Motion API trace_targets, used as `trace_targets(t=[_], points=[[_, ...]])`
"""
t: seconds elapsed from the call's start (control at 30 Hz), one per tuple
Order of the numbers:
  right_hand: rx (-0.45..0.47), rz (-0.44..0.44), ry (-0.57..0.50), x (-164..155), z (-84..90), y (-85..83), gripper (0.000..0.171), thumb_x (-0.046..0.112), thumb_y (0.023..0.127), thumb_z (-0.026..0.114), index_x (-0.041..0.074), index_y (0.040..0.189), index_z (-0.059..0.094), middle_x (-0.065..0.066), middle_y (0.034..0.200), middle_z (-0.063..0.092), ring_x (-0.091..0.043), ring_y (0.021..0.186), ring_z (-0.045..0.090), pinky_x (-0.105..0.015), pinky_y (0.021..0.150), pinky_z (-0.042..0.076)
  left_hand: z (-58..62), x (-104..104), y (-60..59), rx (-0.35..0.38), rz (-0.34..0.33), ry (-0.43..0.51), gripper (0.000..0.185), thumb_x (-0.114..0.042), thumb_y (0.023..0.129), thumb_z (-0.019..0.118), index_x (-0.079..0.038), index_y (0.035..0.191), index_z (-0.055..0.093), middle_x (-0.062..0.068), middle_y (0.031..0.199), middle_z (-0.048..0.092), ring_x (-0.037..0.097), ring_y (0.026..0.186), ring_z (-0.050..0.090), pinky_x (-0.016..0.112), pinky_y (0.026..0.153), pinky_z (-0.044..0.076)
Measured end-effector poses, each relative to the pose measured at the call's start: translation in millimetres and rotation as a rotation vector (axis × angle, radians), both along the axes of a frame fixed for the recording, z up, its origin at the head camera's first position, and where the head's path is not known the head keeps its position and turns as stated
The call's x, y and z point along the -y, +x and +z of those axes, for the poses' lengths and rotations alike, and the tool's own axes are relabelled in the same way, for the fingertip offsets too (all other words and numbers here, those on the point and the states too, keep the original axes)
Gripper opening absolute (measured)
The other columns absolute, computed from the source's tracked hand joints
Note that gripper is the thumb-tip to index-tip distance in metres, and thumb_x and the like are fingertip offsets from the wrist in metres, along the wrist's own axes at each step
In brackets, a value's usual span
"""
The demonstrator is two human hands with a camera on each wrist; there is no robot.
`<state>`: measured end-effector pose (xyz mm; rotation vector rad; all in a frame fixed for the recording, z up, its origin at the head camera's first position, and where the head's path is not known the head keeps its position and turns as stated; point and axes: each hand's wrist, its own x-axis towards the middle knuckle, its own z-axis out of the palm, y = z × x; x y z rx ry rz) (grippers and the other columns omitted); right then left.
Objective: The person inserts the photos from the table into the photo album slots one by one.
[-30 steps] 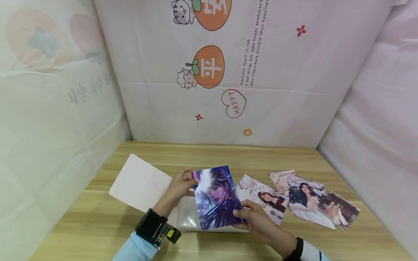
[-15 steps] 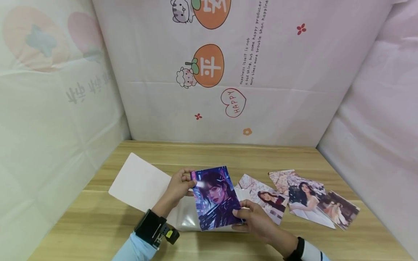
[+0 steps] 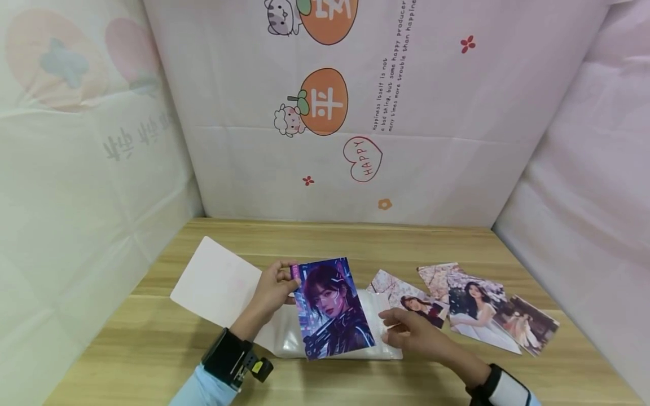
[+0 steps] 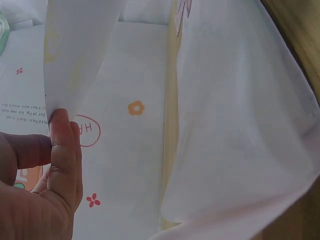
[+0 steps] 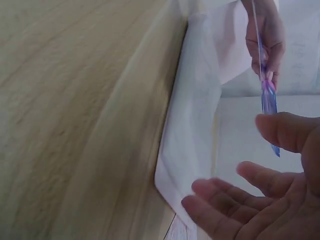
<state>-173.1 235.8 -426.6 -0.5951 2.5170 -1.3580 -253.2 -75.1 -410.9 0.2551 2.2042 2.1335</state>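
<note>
A glossy photo (image 3: 332, 307) of a dark-haired figure in purple light stands tilted above a clear plastic sleeve (image 3: 286, 338) on the wooden table (image 3: 127, 349). My left hand (image 3: 289, 276) pinches the photo's upper left corner. In the left wrist view the thumb of the left hand (image 4: 56, 120) presses on the photo's white back (image 4: 75, 45). My right hand (image 3: 393, 328) is off the photo, fingers relaxed, just right of its lower edge and over the sleeve. The right wrist view shows the right hand (image 5: 235, 167) open, with the photo (image 5: 267, 95) edge-on beyond it.
A white card (image 3: 215, 282) lies flat to the left, partly under my left arm. Three more photos (image 3: 411, 304) (image 3: 477, 307) (image 3: 528, 324) are spread on the table to the right. Printed fabric walls (image 3: 330, 141) close in the back and both sides.
My right hand has let go of the photo's lower right corner and drawn back to the right. The left hand still pinches the photo, which has shifted slightly left.
</note>
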Motion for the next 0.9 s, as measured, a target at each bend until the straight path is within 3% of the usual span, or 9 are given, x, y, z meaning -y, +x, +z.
trace_targets(t=[0.2,0.3,0.43,0.9], points=[[-0.408,0.118,0.279,-4.4,-13.9,6.0,0.049,0.017,0.081,0.07,-0.007,0.121,0.053,-0.025,0.113,0.056,-0.038,0.098,0.055,-0.05,0.081,0.046,-0.8,2.2,2.7,-0.003,-0.012,0.0,0.042,0.011,0.083,0.056,0.003,0.124,0.047,0.013,0.08,0.055,0.016,0.063,0.053,0.031,0.051,0.052],[-0.526,0.136,0.422,-3.8,-17.8,9.3,0.057,0.018,0.076,0.073,-0.007,0.123,0.052,-0.029,0.115,0.053,-0.042,0.103,0.052,-0.055,0.084,0.043,-0.7,3.7,4.3,-0.009,-0.011,-0.002,0.042,0.011,0.083,0.055,0.002,0.123,0.048,0.014,0.082,0.056,0.016,0.063,0.054,0.031,0.051,0.052],[-0.506,0.145,0.522,-3.8,-20.1,14.6,0.064,0.025,0.076,0.074,-0.003,0.128,0.05,-0.037,0.125,0.043,-0.05,0.11,0.044,-0.06,0.085,0.04,-0.9,5.9,6.3,-0.012,-0.011,-0.001,0.041,0.011,0.084,0.055,0.001,0.123,0.048,0.015,0.084,0.057,0.016,0.064,0.054,0.032,0.052,0.052],[-0.359,0.181,0.555,-5.0,-21.5,20.1,0.065,0.026,0.081,0.07,-0.001,0.135,0.044,-0.036,0.13,0.039,-0.048,0.115,0.042,-0.058,0.086,0.04,-8.7,12.9,5.2,-0.007,0.006,-0.031,0.043,0.009,0.083,0.056,0.001,0.124,0.049,0.013,0.082,0.057,0.018,0.064,0.056,0.034,0.053,0.053]])
